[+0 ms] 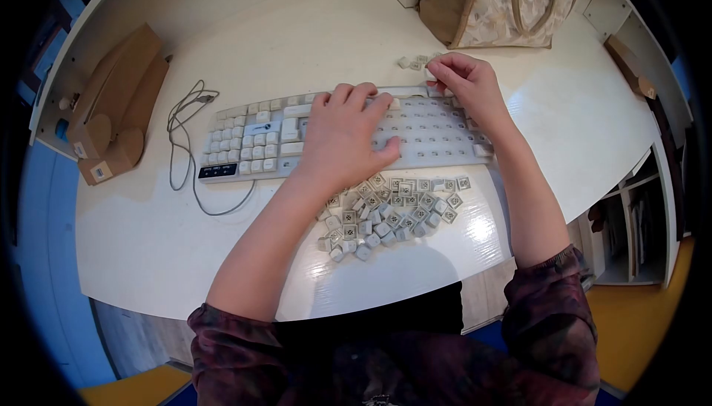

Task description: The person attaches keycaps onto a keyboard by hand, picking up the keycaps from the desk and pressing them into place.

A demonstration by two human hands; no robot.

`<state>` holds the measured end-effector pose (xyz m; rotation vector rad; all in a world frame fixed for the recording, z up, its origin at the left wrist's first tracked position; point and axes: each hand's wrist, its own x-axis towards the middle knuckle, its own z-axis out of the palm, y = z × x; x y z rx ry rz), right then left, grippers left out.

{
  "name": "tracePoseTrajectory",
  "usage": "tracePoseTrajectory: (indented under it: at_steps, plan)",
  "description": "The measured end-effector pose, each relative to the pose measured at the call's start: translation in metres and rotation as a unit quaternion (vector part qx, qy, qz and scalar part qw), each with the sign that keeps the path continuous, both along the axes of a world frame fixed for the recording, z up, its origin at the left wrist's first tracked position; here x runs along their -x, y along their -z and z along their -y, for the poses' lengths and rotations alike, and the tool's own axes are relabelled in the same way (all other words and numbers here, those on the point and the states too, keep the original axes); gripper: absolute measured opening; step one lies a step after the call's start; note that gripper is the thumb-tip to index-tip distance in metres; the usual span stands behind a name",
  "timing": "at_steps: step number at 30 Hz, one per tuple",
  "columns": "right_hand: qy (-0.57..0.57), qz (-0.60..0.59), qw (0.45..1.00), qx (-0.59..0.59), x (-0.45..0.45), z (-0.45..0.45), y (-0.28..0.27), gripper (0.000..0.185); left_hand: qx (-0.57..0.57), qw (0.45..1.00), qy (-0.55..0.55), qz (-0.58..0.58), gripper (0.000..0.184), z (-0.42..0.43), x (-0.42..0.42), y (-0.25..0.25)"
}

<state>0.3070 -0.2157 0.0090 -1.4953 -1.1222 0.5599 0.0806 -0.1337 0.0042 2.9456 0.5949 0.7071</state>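
A white keyboard [437, 155] lies across the desk, upside down from my viewpoint, with its number pad at the left. Many key positions on its right half are bare, showing small sockets. My left hand [343, 135] rests palm down on the keyboard's middle, fingers spread, hiding the keys under it. At the far right edge my right hand [469, 88] pinches a white keycap [430, 74], partly covered by the fingers. Loose keycaps [386, 217] lie in a pile in front of the keyboard, many upturned. A few more keycaps [405, 62] sit beyond its far edge.
A grey cable [172, 139] loops left of the keyboard. Brown cardboard pieces [122, 102] stand at the desk's left side, and a patterned bag [504, 2] stands at the back right. Shelves [630, 220] are below the right edge of the white desk [282, 35].
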Motion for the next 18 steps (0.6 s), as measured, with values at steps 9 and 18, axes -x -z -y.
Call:
tracePoseTrajectory:
  at_steps: [9,18]
  plan:
    - [-0.077,-0.007,0.996,0.033,0.039,0.002,-0.01,0.017,0.091,0.988,-0.007,0.122,0.037,-0.016,0.011,-0.005]
    - [-0.134,-0.05,0.99,0.016,0.054,0.007,-0.015,0.017,0.402,0.888,0.031,0.221,0.027,-0.009,0.003,-0.011]
